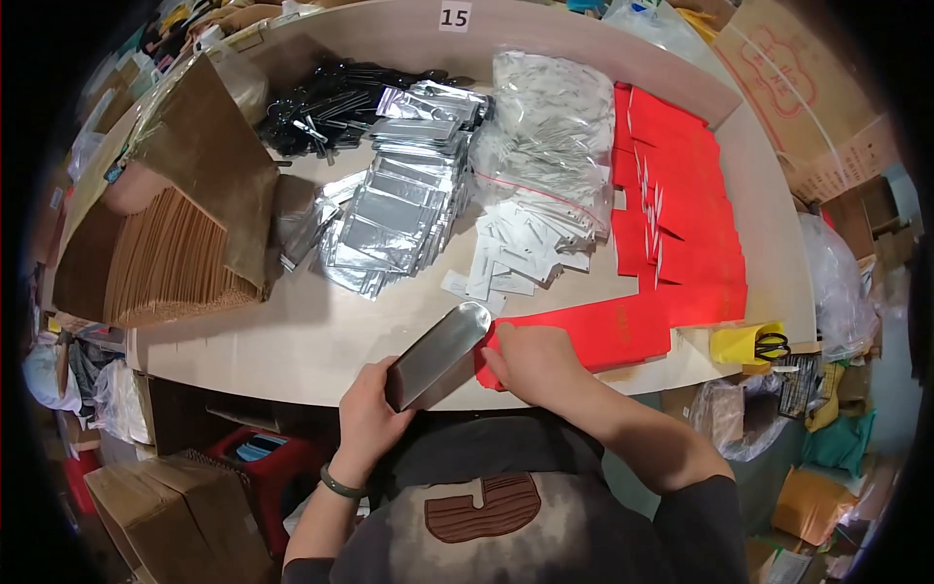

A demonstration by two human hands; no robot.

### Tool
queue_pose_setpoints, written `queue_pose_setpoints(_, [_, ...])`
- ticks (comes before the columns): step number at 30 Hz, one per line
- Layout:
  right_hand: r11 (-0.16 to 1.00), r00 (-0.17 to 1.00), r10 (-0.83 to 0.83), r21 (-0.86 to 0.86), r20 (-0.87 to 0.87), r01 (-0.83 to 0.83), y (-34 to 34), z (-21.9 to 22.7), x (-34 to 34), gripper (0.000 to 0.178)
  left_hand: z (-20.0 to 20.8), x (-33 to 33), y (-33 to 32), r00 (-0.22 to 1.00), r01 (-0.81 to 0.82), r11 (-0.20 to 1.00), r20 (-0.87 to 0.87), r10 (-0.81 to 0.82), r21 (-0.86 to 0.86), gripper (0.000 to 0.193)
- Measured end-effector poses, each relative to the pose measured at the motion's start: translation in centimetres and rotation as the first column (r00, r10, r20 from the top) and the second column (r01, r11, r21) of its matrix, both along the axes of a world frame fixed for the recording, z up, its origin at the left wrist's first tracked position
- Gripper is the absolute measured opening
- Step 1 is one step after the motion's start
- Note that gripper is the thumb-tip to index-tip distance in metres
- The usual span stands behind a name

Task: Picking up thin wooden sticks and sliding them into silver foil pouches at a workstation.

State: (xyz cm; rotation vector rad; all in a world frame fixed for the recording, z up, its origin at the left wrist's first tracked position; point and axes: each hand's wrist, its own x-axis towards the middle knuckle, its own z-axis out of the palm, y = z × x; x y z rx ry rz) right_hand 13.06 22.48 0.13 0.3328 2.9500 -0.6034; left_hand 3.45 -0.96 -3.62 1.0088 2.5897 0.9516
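Note:
My left hand [364,414] is closed around the lower end of a shiny metal trough [440,356], open on top with a rounded far end. It is tilted up to the right above the table's front edge. Beside that rounded end, my right hand [535,360] has its fingers pressed together on the left end of a red paper envelope [623,333]. More of these envelopes seem to lie beneath it. The trough's tip is close to the envelope's end; whether they touch I cannot tell. My right fingers partly cover the envelope.
Overlapping red envelopes [686,209] line the right side. A clear bag [545,122] spills white sachets [506,248]. Silver foil packets [394,219] and black-handled items [326,102] lie further left, beside a cardboard box [219,161] of brown sheets. Black-handled scissors [772,346] sit in a yellow holder [732,345].

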Motion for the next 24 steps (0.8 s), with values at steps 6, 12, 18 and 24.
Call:
queue_pose_setpoints(6, [0.999, 0.998, -0.040, 0.028, 0.050, 0.039, -0.9, -0.6, 0.2, 0.024, 1.2, -0.3, -1.0, 0.993, 0.096, 0.994, 0.079, -0.091, -0.054, 0.064])
queue_pose_setpoints(12, [0.974, 0.998, 0.053, -0.220, -0.044, -0.061, -3.5, -1.5, -2.1, 0.024, 3.6, -2.5, 0.0, 0.934, 0.354, 0.896, 0.047, -0.354, -0.269, 0.071])
queue_pose_setpoints(18, [0.976, 0.951, -0.179, 0.077, -0.250, 0.204, 7.4, -2.0, -6.4, 0.031, 4.6, -7.9, -0.7, 0.937, 0.301, 0.953, -0.197, -0.288, 0.039, 0.070])
queue_pose_setpoints(24, [0.983, 0.968, -0.092, 0.132, -0.232, 0.125, 6.5, -0.1, -6.9, 0.012, 9.2, -17.0, -9.0, 0.810, -0.295, 0.912, -0.432, 0.398, 0.286, 0.028])
